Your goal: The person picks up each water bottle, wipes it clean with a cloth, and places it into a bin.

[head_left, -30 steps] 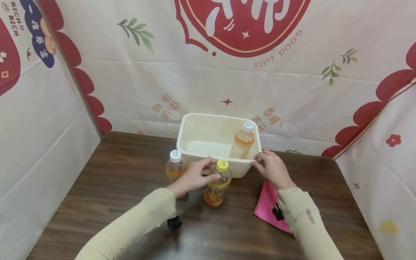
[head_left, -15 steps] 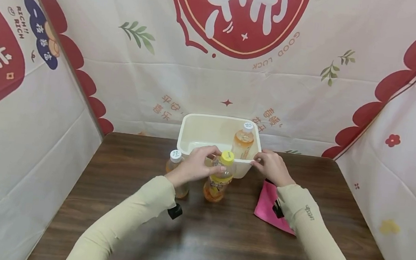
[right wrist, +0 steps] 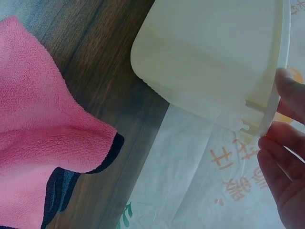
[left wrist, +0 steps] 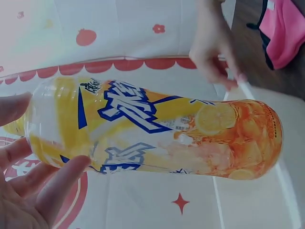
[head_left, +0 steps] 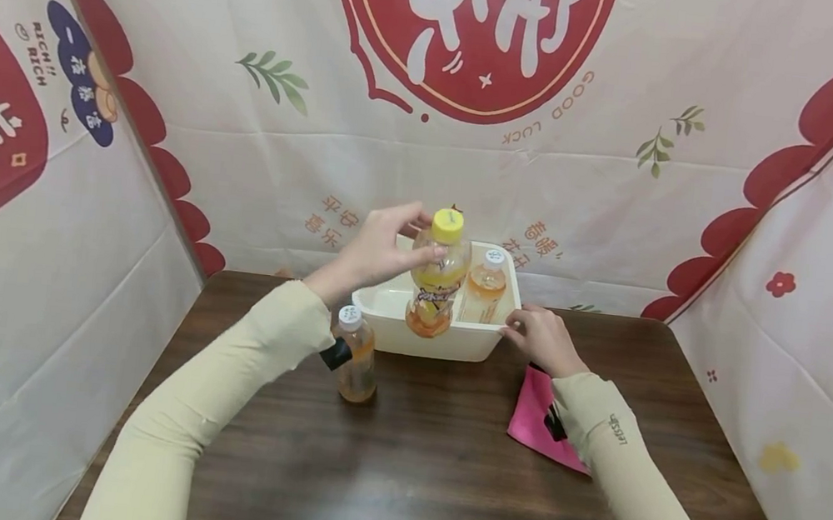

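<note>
Head view: the left hand (head_left: 380,248) grips a yellow-capped lemon-drink bottle (head_left: 434,291) round its upper part, thumb and fingers on either side, holding it nearly upright and raised off the wooden table (head_left: 403,476). It overlaps the cream plastic bin (head_left: 438,346) here; whether its base hangs over the opening or just in front of the near wall, I cannot tell. The printed label (left wrist: 138,114), all lemon slices, ice cubes and blue-edged characters, leaves its fill level unclear. Inside the bin, at the right end, stands one white-capped bottle (head_left: 484,292) showing orange below its shoulder. A second white-capped bottle (head_left: 361,363) stands on the table near the bin's front left corner. The right hand (head_left: 543,339) pinches the bin's rim at the right near corner; a pink towel (head_left: 540,414) with dark edging lies nearby
</note>
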The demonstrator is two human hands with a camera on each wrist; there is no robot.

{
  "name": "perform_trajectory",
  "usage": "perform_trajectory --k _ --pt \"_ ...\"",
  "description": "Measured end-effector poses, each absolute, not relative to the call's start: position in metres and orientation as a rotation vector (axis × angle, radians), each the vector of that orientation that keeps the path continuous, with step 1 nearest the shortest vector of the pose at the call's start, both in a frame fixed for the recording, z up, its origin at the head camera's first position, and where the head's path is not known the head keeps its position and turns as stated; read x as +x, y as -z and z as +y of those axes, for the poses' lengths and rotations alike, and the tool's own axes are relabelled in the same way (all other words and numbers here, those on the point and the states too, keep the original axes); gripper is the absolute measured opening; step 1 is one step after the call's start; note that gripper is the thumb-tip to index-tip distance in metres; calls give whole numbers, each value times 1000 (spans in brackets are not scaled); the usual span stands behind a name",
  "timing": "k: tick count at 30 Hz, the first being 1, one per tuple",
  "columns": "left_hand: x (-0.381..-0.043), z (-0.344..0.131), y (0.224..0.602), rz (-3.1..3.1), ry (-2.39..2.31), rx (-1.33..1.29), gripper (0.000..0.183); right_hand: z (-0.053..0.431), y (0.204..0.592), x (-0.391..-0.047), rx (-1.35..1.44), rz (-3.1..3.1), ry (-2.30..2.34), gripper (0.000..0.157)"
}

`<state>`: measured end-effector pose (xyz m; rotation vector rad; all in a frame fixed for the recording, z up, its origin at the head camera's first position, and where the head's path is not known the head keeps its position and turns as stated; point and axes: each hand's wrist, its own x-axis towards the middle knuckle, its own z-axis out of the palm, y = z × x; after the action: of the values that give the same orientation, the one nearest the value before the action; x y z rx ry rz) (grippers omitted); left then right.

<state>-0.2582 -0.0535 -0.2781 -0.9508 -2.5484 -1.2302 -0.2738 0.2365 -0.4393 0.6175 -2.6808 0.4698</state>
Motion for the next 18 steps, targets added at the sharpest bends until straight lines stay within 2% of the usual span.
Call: perform_trajectory --k 7,18 --pt "-286 -46 275 -2601 1180 -948 32 238 440 -274 612 -2686 -463 14" --pt "-337 -33 314 -2757 1215 -901 37 236 439 -272 615 -2655 -450 14"
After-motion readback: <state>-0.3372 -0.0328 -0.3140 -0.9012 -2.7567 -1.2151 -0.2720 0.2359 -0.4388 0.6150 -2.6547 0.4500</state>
